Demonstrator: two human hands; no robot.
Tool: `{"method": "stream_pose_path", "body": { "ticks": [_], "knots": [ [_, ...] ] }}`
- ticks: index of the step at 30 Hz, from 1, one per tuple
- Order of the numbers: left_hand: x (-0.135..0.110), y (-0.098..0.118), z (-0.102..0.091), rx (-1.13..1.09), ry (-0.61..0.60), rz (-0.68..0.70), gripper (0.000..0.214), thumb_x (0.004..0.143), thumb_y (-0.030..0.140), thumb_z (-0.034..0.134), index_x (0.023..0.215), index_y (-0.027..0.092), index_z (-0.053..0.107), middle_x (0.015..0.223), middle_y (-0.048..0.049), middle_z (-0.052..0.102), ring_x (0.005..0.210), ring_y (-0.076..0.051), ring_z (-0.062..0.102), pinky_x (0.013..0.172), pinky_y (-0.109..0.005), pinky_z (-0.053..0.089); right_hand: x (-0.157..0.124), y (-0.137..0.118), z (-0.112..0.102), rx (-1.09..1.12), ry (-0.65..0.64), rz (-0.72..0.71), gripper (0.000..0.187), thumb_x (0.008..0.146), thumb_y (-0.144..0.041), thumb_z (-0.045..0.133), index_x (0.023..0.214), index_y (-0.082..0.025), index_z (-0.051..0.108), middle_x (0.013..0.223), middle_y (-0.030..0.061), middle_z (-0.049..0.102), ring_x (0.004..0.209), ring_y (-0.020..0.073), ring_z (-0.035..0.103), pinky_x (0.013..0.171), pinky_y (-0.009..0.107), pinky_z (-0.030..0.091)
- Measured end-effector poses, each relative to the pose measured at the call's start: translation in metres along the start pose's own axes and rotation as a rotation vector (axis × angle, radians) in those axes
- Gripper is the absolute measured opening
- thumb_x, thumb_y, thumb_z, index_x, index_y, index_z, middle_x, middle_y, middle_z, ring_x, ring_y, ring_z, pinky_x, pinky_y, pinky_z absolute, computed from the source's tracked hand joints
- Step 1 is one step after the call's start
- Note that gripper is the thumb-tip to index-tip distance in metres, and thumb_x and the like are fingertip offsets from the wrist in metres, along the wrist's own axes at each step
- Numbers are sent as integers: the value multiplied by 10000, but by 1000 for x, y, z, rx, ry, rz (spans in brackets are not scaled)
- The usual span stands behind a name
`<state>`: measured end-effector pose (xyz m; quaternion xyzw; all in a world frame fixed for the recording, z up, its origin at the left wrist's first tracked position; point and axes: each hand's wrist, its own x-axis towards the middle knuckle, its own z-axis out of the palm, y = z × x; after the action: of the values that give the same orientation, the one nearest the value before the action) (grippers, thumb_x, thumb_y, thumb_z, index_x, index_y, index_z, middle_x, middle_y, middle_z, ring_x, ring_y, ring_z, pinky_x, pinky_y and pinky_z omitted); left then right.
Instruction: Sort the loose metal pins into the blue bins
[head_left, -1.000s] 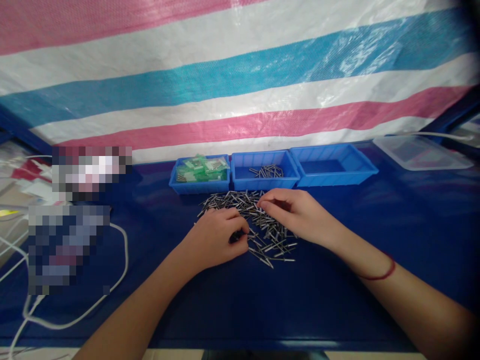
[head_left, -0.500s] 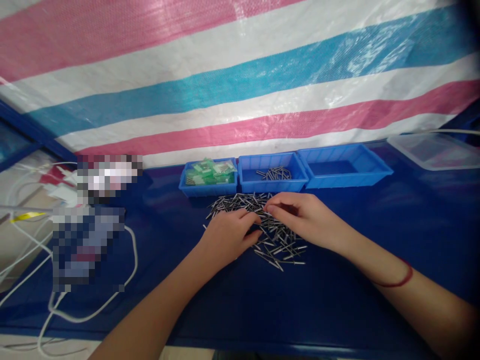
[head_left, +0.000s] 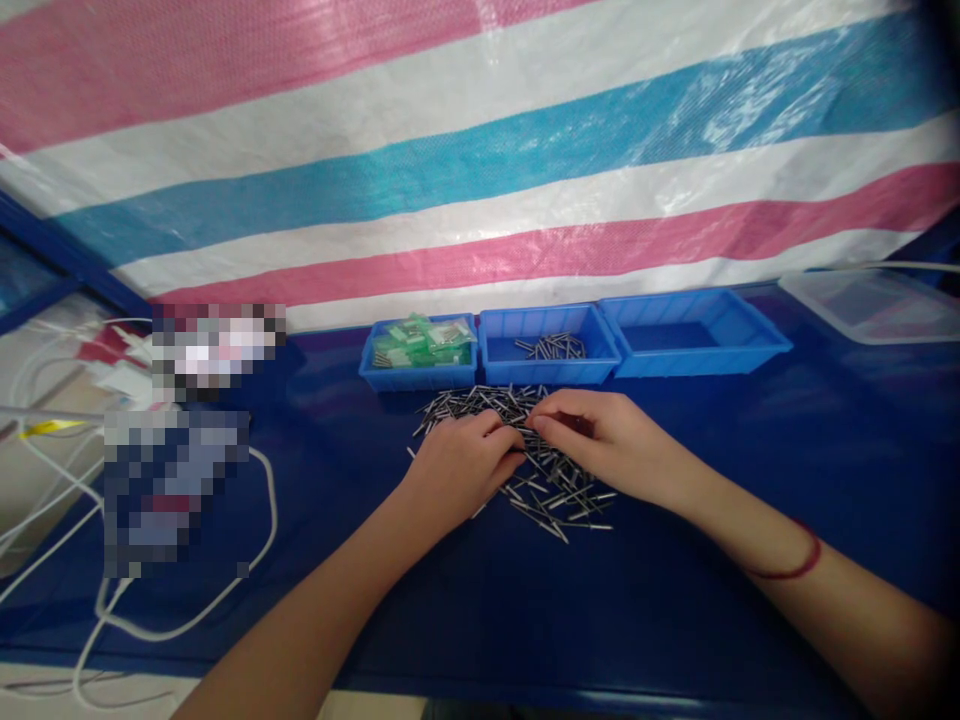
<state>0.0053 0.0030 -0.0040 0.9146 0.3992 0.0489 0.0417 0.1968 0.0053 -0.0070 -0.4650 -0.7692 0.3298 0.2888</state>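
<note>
A loose pile of blind rivets [head_left: 566, 465], thin silvery pins with thicker ends, lies spread on the blue table. At the pile's left side is my left hand [head_left: 466, 458], its thumb and forefinger pressed together; what they pinch, if anything, is hidden. A rivet tip pokes out below that palm. Over the pile's right side, my right hand [head_left: 611, 440] has thumb and forefinger closed in a pinch on what looks like a rivet, mostly covered by the fingertips. The two sets of fingertips nearly meet above the pile.
Behind the pile stand three blue bins in a row: a left bin [head_left: 420, 378] with green packets [head_left: 420, 345], a middle bin [head_left: 551, 372] with some rivets, and a right bin [head_left: 697, 362]. A clear plastic lid [head_left: 870, 305] lies far right. White cables [head_left: 271, 500] loop at left.
My left thumb and forefinger, apart before, have come together. My right hand keeps its pinch in almost the same place. The bins stay put.
</note>
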Motion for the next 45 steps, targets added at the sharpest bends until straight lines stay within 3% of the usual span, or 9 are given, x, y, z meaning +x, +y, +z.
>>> {"method": "stream_pose_path", "body": {
  "ticks": [6, 11, 16, 23, 28, 35, 39, 45],
  "knots": [
    [1, -1, 6, 19, 15, -3, 179, 924, 288, 484, 892, 162, 606, 895, -54, 591, 816, -187, 579, 715, -304, 440, 0, 3, 5, -37, 28, -35, 207, 870, -238, 489, 792, -177, 671, 758, 29, 672, 652, 150, 579, 582, 257, 412],
    [1, -4, 11, 34, 145, 4, 198, 959, 273, 416, 915, 159, 572, 986, -72, 617, 906, -217, 569, 793, -361, 413, -1, 0, 4, -74, 36, -40, 220, 888, -252, 477, 780, -170, 651, 737, 26, 643, 640, 139, 550, 584, 255, 390],
    [-1, -7, 7, -177, 276, 18, 174, 969, 246, 414, 917, 168, 560, 887, -24, 676, 841, -168, 612, 841, -340, 405, -3, -7, 4, -46, -3, -15, 321, 917, -336, 446, 690, -161, 591, 627, 0, 534, 576, 117, 465, 544, 253, 344],
    [-5, -7, 1, -486, 414, 17, 91, 913, 206, 528, 936, 176, 611, 925, -42, 666, 863, -144, 619, 807, -265, 471, -6, -9, 7, 191, -85, 77, 300, 917, -397, 447, 836, -165, 619, 715, 0, 531, 597, 112, 430, 534, 252, 333],
    [-7, -3, -1, -626, 439, -10, 55, 863, 198, 599, 900, 178, 635, 886, -39, 682, 828, -143, 634, 779, -258, 497, -6, -13, 8, 352, -118, 145, 287, 895, -422, 491, 799, -167, 578, 635, -35, 424, 533, 83, 362, 472, 228, 284],
    [-5, 3, 2, -1064, 399, -298, 169, 804, 229, 647, 958, 167, 617, 864, -22, 683, 746, -129, 648, 699, -244, 520, -8, -19, 8, 602, -156, 301, 283, 887, -416, 501, 801, -157, 575, 490, -78, 347, 415, 57, 300, 403, 217, 179],
    [-4, 3, 2, -1087, 361, -340, 132, 816, 269, 628, 888, 159, 638, 801, -16, 679, 725, -134, 639, 663, -238, 507, -8, -20, 10, 634, -136, 319, 261, 874, -393, 526, 783, -155, 579, 486, -79, 353, 414, 55, 301, 401, 214, 176],
    [-6, 5, 0, -1058, 369, -292, 114, 833, 252, 614, 894, 161, 644, 821, -12, 682, 732, -124, 634, 663, -220, 497, -9, -16, 13, 674, -126, 352, 287, 877, -425, 524, 812, -154, 597, 471, -77, 360, 406, 53, 287, 387, 207, 165]
  ]
}}
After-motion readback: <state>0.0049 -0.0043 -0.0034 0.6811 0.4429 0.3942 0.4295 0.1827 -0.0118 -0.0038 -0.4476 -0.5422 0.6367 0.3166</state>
